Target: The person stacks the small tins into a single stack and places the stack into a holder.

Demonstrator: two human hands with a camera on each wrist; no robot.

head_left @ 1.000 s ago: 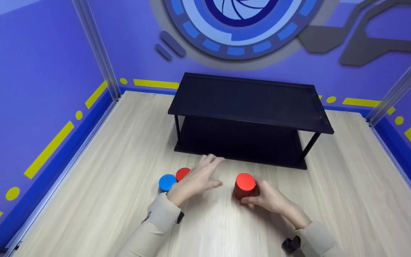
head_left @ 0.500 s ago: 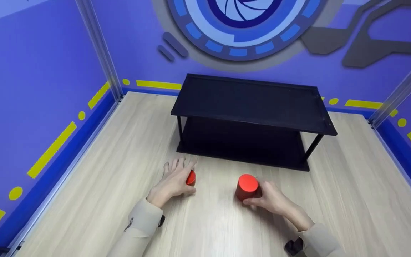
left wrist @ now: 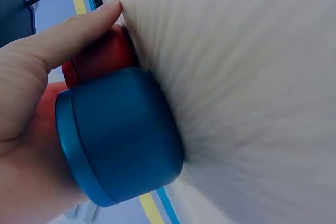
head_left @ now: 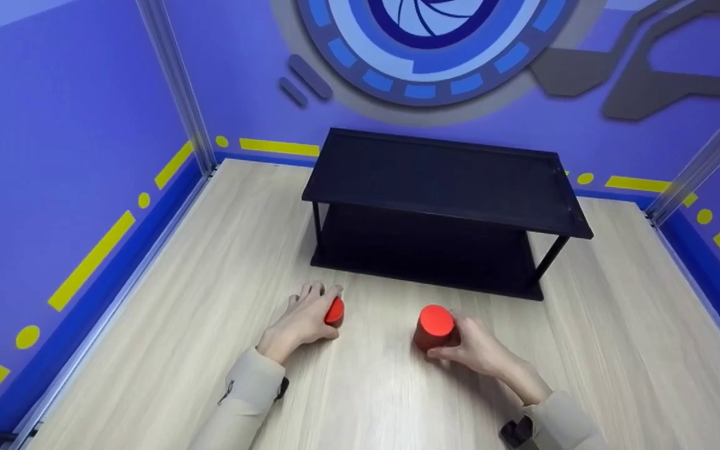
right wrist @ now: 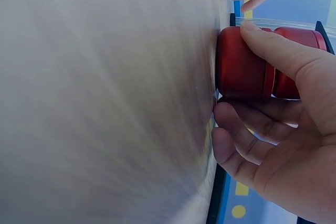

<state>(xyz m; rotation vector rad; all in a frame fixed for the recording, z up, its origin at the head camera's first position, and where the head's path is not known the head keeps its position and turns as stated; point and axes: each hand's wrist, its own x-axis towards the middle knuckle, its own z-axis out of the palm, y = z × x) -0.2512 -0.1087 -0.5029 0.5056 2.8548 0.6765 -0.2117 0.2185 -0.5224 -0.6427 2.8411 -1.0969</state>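
A red tin point(head_left: 335, 314) is gripped between the thumb and fingers of the left hand point(head_left: 297, 324), and a blue tin point(left wrist: 121, 137) is seen just beside it near the palm, though it is covered by that hand in the head view. A stack of 2 red tins point(head_left: 434, 329) is clasped upright on the table point(head_left: 372, 400) by the right hand point(head_left: 480, 350), in front of the black 2-tier shelf point(head_left: 447, 181)

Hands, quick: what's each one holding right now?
Left hand: holding a red can; blue can beside it, hold unclear.
Right hand: holding stacked red cans.
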